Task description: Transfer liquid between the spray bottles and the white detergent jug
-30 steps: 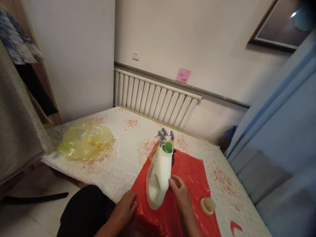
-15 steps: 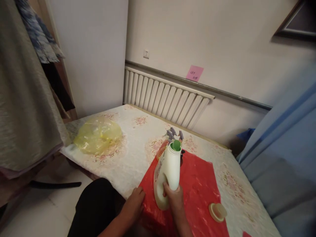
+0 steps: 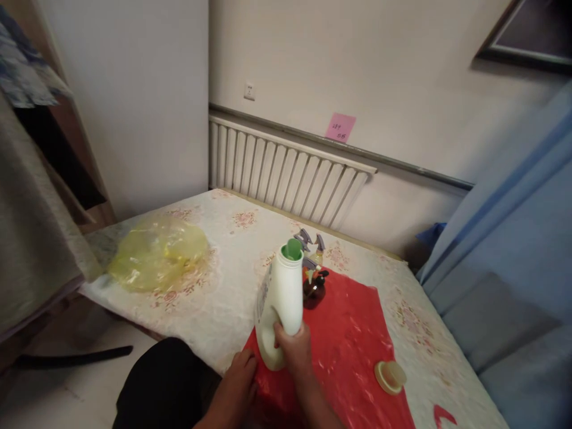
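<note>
My right hand [image 3: 292, 351] is wrapped round the handle of a white detergent bottle [image 3: 280, 301] with a green spout, held upright and uncapped over the near left corner of a red plastic sheet [image 3: 353, 351]. My left hand [image 3: 239, 375] rests with fingers flat on the near edge of that sheet, just left of the bottle. The bottle's tan cap [image 3: 390, 376] lies on the sheet to the right. Behind the bottle stand spray bottles with grey triggers [image 3: 310, 244] and a small dark brown bottle [image 3: 314, 287].
The sheet lies on a floral mattress [image 3: 223, 280]. A crumpled yellow plastic bag [image 3: 156, 253] sits at its left end. A white radiator [image 3: 286, 173] runs along the wall behind. Blue fabric [image 3: 513, 256] fills the right side; hanging clothes [image 3: 31, 214] are on the left.
My right hand went from touching the bottle's side to gripping its handle, and it has shifted the bottle left, uncovering the brown bottle behind. My left hand stayed on the sheet's edge.
</note>
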Available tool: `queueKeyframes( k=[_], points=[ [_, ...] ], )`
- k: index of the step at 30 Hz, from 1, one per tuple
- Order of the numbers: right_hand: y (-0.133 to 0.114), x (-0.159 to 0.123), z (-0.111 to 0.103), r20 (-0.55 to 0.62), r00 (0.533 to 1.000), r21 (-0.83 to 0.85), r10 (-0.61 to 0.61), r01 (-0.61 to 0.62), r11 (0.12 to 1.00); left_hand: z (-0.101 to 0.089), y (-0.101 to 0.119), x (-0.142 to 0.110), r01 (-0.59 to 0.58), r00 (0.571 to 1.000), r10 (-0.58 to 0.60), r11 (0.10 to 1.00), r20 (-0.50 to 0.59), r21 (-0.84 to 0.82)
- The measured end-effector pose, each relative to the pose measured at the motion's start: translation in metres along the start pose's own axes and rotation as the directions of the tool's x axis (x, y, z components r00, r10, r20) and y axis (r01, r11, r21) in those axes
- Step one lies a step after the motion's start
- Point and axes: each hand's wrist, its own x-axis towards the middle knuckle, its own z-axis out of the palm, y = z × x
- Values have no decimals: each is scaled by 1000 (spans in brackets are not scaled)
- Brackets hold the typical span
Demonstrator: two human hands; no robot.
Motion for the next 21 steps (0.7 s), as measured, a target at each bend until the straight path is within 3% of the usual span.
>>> queueKeyframes(
  k=[7,13,17,21],
  points=[
    [5,19,47,-66,997,22,-42,44,999,19,-26,8,-96,993,100,994,-70,61],
    [17,25,70,-88,994,12,-64,65,998,26,-42,13,-171,981,176,983,-80,62],
    [15,21,65,-60,995,16,-75,77,997,28,-49,16,-177,980,181,983,-79,49],
    [12,12,36,88,985,67,-150,145,987,29,-43,13,-156,979,161,987,-123,46]
  ],
)
